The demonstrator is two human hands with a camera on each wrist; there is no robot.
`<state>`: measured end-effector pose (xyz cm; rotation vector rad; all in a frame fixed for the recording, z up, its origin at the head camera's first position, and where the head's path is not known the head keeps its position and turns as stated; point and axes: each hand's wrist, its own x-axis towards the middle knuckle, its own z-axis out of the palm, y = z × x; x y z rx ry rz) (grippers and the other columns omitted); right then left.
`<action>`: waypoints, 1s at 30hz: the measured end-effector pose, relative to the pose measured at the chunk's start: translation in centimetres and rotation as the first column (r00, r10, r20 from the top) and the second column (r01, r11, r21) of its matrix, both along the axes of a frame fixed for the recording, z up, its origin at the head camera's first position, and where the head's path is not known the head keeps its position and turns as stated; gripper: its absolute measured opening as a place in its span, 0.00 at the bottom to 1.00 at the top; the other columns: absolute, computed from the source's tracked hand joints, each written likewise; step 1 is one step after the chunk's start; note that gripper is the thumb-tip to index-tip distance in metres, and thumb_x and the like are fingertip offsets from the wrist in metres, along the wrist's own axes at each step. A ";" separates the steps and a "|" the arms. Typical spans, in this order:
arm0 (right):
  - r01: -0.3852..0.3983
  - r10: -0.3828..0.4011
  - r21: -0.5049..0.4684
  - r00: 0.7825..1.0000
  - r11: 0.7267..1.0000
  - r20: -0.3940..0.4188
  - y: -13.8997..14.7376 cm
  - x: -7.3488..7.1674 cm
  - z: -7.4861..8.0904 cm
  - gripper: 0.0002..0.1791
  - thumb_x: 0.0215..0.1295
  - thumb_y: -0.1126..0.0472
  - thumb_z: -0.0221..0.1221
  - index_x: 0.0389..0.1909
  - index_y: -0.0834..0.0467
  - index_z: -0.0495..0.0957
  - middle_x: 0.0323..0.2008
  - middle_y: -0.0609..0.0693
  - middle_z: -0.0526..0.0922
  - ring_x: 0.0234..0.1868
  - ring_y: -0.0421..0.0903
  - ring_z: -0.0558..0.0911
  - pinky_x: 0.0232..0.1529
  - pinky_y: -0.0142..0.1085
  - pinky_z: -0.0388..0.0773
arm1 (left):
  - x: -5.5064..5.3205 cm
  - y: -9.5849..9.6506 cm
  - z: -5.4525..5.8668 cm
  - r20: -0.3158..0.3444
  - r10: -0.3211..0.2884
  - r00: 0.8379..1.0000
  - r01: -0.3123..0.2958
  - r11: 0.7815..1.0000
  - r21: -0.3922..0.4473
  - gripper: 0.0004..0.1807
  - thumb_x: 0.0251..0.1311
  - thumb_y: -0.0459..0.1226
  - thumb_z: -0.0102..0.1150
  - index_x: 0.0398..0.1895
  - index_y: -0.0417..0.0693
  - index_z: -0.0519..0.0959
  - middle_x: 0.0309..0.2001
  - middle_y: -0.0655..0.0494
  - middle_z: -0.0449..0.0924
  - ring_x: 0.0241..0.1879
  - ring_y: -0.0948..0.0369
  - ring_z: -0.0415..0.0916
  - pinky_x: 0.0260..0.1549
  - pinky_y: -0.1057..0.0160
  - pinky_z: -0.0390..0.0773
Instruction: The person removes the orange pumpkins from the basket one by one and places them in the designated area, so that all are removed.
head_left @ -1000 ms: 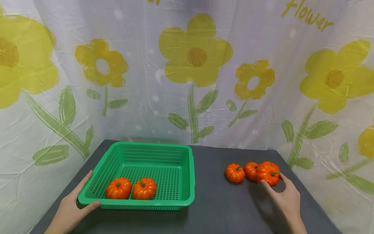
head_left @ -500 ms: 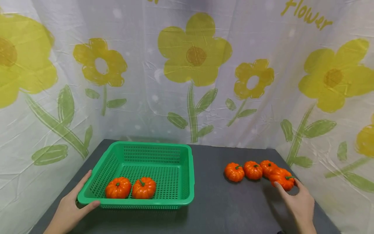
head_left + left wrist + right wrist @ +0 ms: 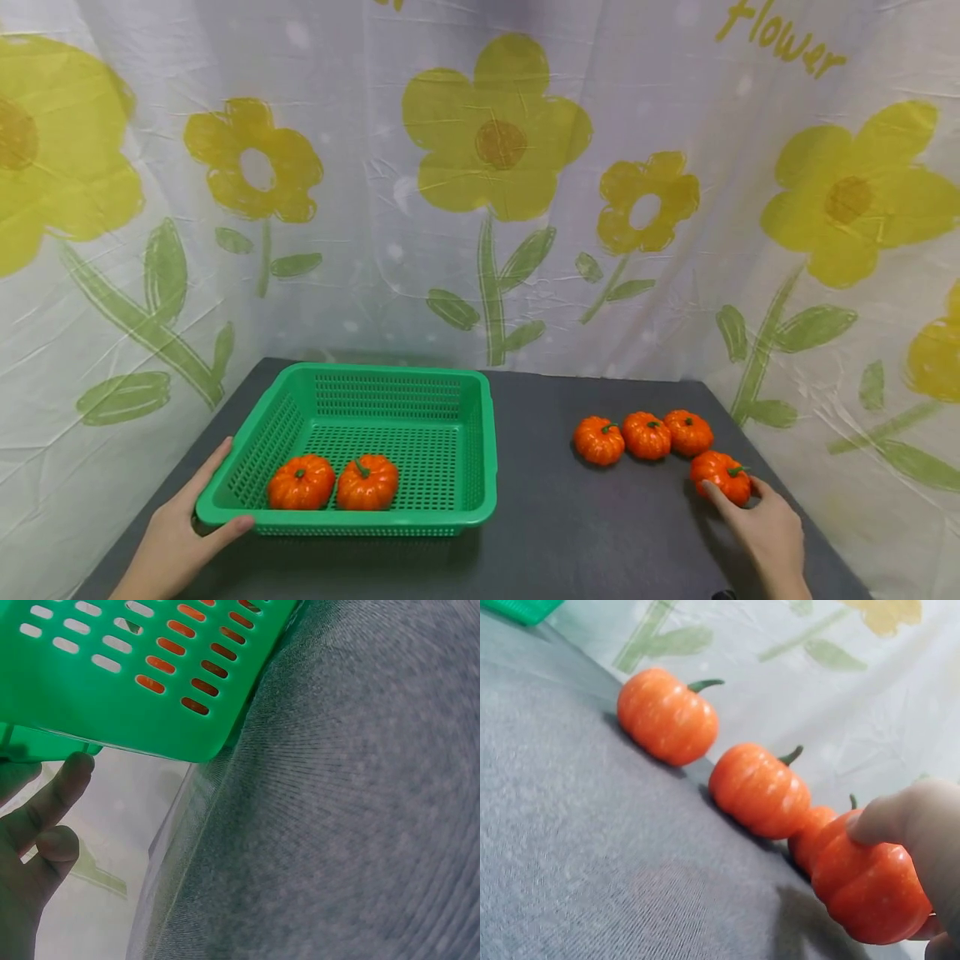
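Observation:
My left hand [image 3: 177, 533] grips the near left corner of a green plastic basket [image 3: 375, 518], thumb along the front rim. In the left wrist view, its fingertips [image 3: 75, 769] touch the underside of the rim. Inside the basket, near the front wall, sit two small orange pumpkins, a left one [image 3: 302, 483] and a right one [image 3: 367, 483]. On the right side, my right hand [image 3: 768, 529] pinches another small pumpkin [image 3: 720, 477] between thumb and fingers. Whether it touches the table cannot be told. Behind it stand a left pumpkin [image 3: 598, 441], a middle one [image 3: 647, 436] and a right one [image 3: 687, 432] in a row.
A dark grey cloth-like surface covers the table [image 3: 555, 525]. White curtains [image 3: 360, 250] with yellow printed flowers enclose its back and both sides. A small black object [image 3: 723, 595] shows at the bottom edge near my right wrist.
My right hand has carried its pumpkin rightward and then nearer to me, away from the row, where the rightmost pumpkin now shows fully. My left hand and the basket have stayed put.

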<state>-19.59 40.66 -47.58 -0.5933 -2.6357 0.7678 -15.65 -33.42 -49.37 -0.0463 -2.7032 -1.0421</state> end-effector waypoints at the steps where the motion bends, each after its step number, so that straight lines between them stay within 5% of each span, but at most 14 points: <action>1: 0.003 -0.003 0.002 1.000 1.000 0.007 0.0 -0.1 -0.1 0.53 0.66 0.33 0.66 0.68 0.78 0.69 0.64 0.80 0.73 0.60 0.78 0.76 0.59 0.68 0.74 | 0.0 0.0 0.0 -0.003 0.000 1.000 0.000 1.000 0.000 0.60 0.65 0.50 0.73 0.89 0.65 0.41 0.78 0.25 0.58 0.66 0.24 0.67 0.49 0.20 0.72; 30: 0.046 -0.045 0.032 0.998 0.998 -0.052 -0.3 -1.2 -2.0 0.49 0.70 0.36 0.64 0.67 0.77 0.68 0.59 0.82 0.75 0.55 0.80 0.77 0.51 0.71 0.75 | 0.0 0.1 -0.2 -0.037 -0.008 0.999 0.008 1.000 0.012 0.60 0.63 0.48 0.75 0.89 0.67 0.42 0.79 0.29 0.57 0.67 0.24 0.66 0.49 0.21 0.71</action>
